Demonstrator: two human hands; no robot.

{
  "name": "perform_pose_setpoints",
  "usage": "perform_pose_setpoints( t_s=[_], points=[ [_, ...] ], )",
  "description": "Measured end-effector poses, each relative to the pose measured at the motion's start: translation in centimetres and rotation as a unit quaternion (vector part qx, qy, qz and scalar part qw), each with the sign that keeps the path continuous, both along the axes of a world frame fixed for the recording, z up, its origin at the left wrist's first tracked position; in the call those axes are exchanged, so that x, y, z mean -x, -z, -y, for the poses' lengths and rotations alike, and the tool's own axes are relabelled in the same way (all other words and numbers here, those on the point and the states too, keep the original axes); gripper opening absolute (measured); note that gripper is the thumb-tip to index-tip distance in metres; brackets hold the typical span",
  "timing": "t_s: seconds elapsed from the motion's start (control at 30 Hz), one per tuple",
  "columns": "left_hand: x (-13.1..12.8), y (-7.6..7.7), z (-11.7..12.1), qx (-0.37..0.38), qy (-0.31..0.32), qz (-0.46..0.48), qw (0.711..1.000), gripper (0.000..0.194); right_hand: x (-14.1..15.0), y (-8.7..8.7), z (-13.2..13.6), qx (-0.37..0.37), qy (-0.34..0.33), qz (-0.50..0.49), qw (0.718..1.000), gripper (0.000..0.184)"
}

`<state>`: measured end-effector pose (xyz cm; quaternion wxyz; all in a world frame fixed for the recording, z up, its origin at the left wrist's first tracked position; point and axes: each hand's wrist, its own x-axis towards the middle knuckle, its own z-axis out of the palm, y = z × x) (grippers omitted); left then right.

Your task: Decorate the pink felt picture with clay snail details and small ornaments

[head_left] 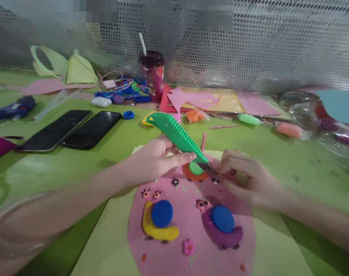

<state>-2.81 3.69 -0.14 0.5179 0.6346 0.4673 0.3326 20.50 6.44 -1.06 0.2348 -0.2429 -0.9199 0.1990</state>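
My left hand (159, 159) grips a green box cutter (181, 134), its blade slid out and pointing down to the right. At the blade's tip, my right hand (246, 176) has thumb and fingers pinched together; whatever is between them is too small to make out. Below both hands lies a pink paper shape (157, 260) on a pale yellow sheet (105, 245). It carries a yellow clay snail (163, 232) and a purple clay snail (224, 237), each with a blue disc shell. An orange and green clay piece (188, 174) sits partly hidden behind the blade.
Two phones (92, 130) lie at the left, near a white earbud case (101, 101). A lidded cup (154, 76) with a straw stands at the back by a perforated metal panel (249, 46). Wrapped clay lumps (195, 116) and coloured paper (220, 97) line the far side.
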Motion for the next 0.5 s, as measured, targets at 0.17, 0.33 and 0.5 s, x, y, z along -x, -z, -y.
perform_pose_setpoints(
  t_s=[0.17, 0.33, 0.5],
  points=[
    [-0.08, -0.04, 0.02, -0.002, 0.0, -0.007, 1.0, 0.026, -0.07, 0.14, -0.05, -0.02, -0.004, -0.004, 1.0, 0.01],
    [0.1, 0.09, 0.04, 0.005, -0.011, -0.029, 0.999, 0.025, -0.1, -0.21, 0.09, -0.023, -0.007, 0.022, 0.999, 0.011],
    [0.18, 0.25, 0.01, 0.013, -0.021, -0.038, 0.999, 0.027, 0.02, -0.21, 0.05, -0.03, -0.015, 0.021, 0.999, 0.011]
  ],
)
